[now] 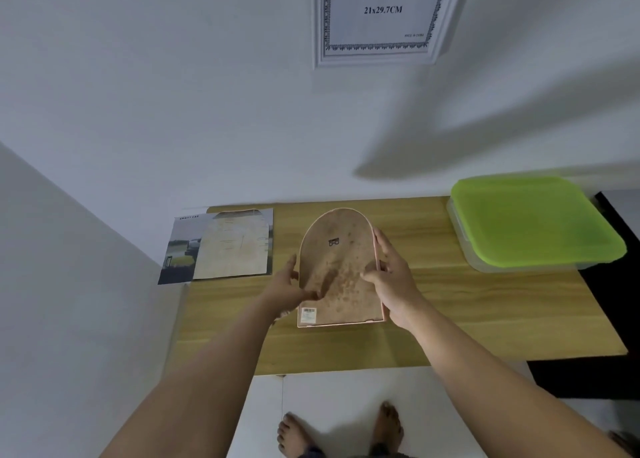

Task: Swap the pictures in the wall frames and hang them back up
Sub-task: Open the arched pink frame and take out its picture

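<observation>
Well, the arched frame lay face down in the middle of the wooden table, with its spotty brown back up. The left hand held its left edge with the thumb on the back, and the right hand held its right edge the same way. A picture with an arched sheet on top lay at the table's left end, a green-lidded box sat at the right end, and a white frame hung on the wall above.
</observation>
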